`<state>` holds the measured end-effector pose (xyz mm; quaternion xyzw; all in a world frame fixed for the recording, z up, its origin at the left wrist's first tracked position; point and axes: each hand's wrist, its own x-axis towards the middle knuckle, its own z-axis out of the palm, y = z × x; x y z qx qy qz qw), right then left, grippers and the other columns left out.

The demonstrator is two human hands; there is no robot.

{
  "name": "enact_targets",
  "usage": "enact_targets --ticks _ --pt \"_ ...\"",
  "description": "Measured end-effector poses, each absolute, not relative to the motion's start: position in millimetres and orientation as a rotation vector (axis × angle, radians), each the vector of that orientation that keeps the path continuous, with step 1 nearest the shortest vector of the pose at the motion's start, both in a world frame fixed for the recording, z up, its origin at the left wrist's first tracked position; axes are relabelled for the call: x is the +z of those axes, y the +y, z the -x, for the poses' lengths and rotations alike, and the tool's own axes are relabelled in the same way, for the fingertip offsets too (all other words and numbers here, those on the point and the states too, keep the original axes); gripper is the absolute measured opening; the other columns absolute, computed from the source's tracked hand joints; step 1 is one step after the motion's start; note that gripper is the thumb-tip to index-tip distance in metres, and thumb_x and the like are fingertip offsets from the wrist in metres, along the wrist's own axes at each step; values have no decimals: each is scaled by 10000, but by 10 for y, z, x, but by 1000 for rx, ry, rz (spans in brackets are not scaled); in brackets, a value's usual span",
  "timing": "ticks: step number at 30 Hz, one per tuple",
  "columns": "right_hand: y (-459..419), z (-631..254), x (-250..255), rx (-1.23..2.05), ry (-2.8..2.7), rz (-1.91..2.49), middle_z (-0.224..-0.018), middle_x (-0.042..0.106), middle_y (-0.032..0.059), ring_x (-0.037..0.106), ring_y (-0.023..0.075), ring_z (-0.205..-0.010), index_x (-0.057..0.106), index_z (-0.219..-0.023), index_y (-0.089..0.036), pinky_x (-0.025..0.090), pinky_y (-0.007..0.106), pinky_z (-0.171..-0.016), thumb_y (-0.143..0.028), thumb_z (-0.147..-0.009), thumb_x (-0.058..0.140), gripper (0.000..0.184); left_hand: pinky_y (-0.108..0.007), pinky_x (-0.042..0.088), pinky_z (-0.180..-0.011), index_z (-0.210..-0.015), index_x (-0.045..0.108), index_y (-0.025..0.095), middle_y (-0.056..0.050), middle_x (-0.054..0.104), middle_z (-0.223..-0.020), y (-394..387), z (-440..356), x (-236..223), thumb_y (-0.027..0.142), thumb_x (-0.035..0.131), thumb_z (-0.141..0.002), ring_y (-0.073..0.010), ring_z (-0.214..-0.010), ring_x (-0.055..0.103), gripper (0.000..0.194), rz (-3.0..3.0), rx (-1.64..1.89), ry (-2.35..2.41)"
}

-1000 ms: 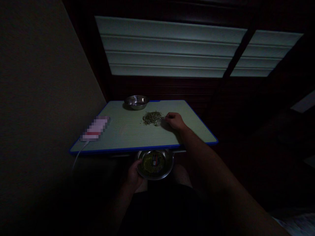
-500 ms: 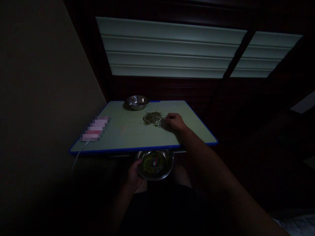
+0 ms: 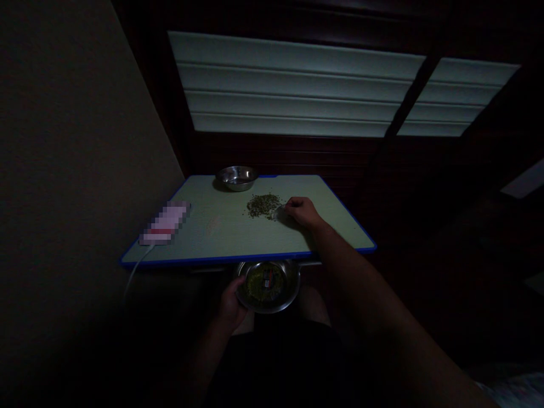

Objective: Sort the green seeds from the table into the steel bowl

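Observation:
My left hand [image 3: 233, 303] is closed on the rim of a steel bowl [image 3: 293, 294], which it holds just below the table's front edge. Inside this bowl lie greenish contents with a dark label-like patch showing among them. Over the table my right hand [image 3: 302, 212] is closed on a small shiny spoon-like tool [image 3: 278, 212], its exact kind hard to make out in the dim light. The tool touches the right side of a loose pile of small green-brown grains [image 3: 262, 205], spread on the tabletop.
The pale table [image 3: 229, 241] has a blue edge. Another steel bowl [image 3: 237, 178] stands at its back left. At the left edge lies a blurred-out phone-like object [image 3: 165, 224] with a white cable [image 3: 135, 271]. A dark panelled door or cabinet [image 3: 297, 150] rises behind.

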<state>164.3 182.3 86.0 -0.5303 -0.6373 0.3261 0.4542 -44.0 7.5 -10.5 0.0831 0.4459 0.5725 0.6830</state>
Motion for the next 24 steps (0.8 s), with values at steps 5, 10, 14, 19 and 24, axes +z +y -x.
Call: enact_targets --ticks 5,10,14,19,24 --pt "1796 -1627 888 736 -1537 1338 -554 522 -21 445 120 -566 570 -563 -184 353 266 -575 -265 -572 552 84 -355 583 -780 -822 747 153 -81 787 -784 76 443 -101 206 638 -746 -242 -805 740 143 -206 1281 975" --pt "1804 -1640 884 700 -1533 1317 -569 537 -17 473 126 -590 575 -565 -181 377 267 -603 -265 -572 556 86 -351 585 -772 -820 742 149 -79 781 -763 75 436 -75 195 638 -733 -245 -803 740 143 -198 1303 980" --pt "1823 -1646 871 702 -1530 1320 -569 542 -21 474 125 -595 588 -577 -177 381 264 -610 -272 -566 552 102 -346 591 -743 -792 736 154 -76 778 -740 73 444 -96 197 644 -734 -240 -762 740 117 -191 1280 979" --pt "1820 -1649 869 733 -1546 1328 -561 530 -27 459 124 -588 589 -581 -181 362 256 -579 -294 -574 563 116 -361 590 -782 -812 737 145 -85 782 -769 73 447 -111 195 642 -743 -255 -820 744 128 -174 1282 991" --pt "1810 -1651 864 776 -1557 1332 -543 518 -28 452 119 -565 587 -573 -177 354 255 -555 -287 -574 573 111 -392 570 -864 -824 737 146 -92 784 -791 73 438 -86 191 621 -744 -274 -905 737 148 -168 1283 1005"
